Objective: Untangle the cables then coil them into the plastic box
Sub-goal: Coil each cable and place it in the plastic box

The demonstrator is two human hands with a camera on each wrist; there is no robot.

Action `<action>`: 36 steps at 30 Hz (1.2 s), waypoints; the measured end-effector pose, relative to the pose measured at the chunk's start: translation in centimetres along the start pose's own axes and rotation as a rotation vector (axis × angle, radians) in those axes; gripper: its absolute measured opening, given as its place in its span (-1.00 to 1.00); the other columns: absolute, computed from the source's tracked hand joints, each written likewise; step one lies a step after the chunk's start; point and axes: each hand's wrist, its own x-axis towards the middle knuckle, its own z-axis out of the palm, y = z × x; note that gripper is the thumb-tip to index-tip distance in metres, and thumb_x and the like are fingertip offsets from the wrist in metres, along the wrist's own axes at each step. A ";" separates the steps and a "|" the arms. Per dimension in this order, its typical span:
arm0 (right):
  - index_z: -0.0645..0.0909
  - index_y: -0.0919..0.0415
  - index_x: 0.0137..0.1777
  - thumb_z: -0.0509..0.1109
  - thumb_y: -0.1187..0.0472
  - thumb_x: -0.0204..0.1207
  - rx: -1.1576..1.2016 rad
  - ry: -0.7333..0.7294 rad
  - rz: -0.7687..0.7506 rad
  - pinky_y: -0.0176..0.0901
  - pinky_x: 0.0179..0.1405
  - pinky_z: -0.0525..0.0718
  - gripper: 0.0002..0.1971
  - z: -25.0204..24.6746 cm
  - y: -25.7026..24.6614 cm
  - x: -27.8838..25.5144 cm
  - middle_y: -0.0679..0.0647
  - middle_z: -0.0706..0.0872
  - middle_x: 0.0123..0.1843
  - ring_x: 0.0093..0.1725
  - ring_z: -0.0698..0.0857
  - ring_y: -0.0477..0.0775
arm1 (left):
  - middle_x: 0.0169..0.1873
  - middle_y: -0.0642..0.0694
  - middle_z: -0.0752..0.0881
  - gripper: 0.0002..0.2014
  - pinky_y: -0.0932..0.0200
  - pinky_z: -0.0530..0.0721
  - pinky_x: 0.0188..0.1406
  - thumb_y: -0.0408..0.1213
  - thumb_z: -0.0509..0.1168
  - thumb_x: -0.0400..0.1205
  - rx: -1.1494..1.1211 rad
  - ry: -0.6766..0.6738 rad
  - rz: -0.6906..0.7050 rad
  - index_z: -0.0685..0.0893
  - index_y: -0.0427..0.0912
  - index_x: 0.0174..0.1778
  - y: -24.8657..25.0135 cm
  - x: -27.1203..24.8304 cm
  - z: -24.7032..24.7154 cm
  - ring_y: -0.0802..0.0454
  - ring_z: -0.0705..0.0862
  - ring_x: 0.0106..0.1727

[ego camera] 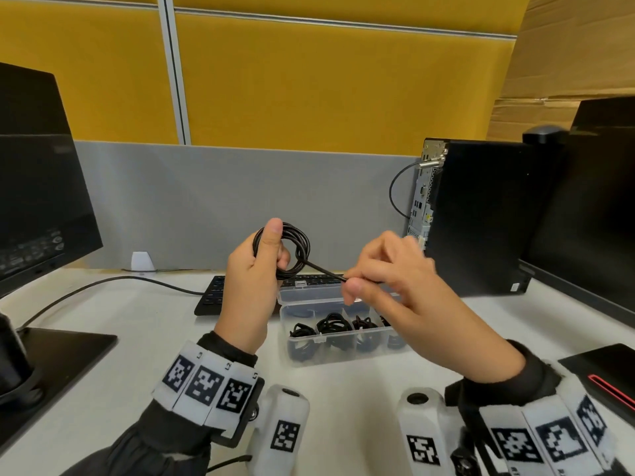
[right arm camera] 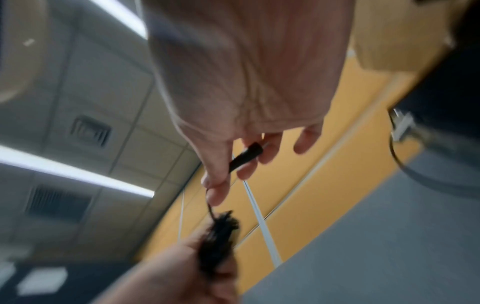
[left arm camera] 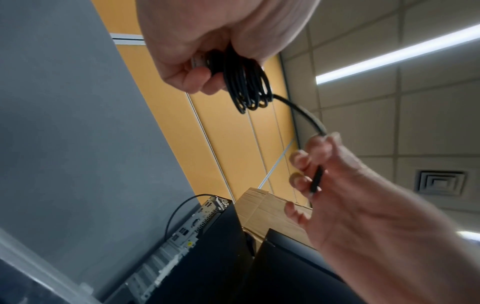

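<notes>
Hands raised above tabletop. Left hand grips coiled black cable, thumb pressed over loops. Right hand pinches cable's free end, short taut span between. Plastic box lies below, lid open, compartments holding coiled cables; keyboard just behind.

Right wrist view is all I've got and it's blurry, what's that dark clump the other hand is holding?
Observer: A black cable wound into a coil, gripped by the left hand.
Operator: Where does the free end go?
Observer: A short straight run leads to the right hand, which pinches it near the plug.
Operator: Is the plastic box nearby?
Observer: Yes, the plastic box sits open on the desk below the hands, with coiled cables already in several compartments.
Operator: Anything behind it?
Observer: A black keyboard.
</notes>
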 end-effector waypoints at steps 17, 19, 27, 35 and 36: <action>0.61 0.46 0.15 0.20 0.30 0.63 1.146 0.299 0.294 -0.07 0.07 0.72 -0.74 3.5 0.3 1.2 0.30 0.76 0.01 -0.03 0.74 0.14 | -0.24 -0.18 0.55 -0.54 -0.03 0.45 0.00 0.29 0.12 0.47 -0.319 -0.242 -0.224 0.35 -0.07 -0.42 0.8 -2.8 2.5 -0.08 0.54 -0.06; 0.58 0.48 0.18 0.24 0.28 0.58 1.308 0.266 0.344 -0.11 0.05 0.73 -0.71 3.4 0.2 1.1 0.30 0.75 0.02 -0.01 0.74 0.14 | -0.13 -0.22 0.57 -0.57 -0.02 0.45 -0.08 0.26 0.11 0.47 -0.270 -0.253 -0.229 0.34 -0.05 -0.42 0.7 -2.9 2.7 -0.09 0.51 -0.07; 0.46 0.53 0.32 0.29 0.14 0.60 1.436 0.128 0.490 0.04 0.21 0.69 -0.54 3.3 -0.3 1.0 0.47 0.68 0.17 0.14 0.70 0.33 | -0.54 0.01 0.39 -0.59 0.17 0.38 -0.46 0.08 0.05 0.65 -0.058 -0.131 -0.166 0.36 -0.06 -0.47 -0.4 -2.2 2.3 0.05 0.38 -0.45; 0.54 0.30 0.10 0.41 0.09 0.45 1.190 0.200 0.536 -0.09 0.09 0.71 -0.67 3.9 -0.4 1.0 0.19 0.82 -0.09 -0.05 0.78 0.07 | -0.60 0.22 0.52 -0.68 0.15 0.48 -0.28 0.12 0.04 0.54 0.038 -0.159 -0.028 0.48 0.03 -0.40 -0.8 -2.3 2.4 0.26 0.47 -0.46; 0.56 0.29 0.09 0.39 0.09 0.49 1.159 0.192 0.546 -0.08 0.11 0.69 -0.70 3.9 -0.3 1.0 0.17 0.81 -0.07 -0.03 0.77 0.05 | -0.59 0.25 0.55 -0.70 0.15 0.49 -0.25 0.11 0.04 0.54 0.039 -0.163 -0.009 0.49 0.04 -0.37 -0.7 -2.4 2.4 0.29 0.49 -0.45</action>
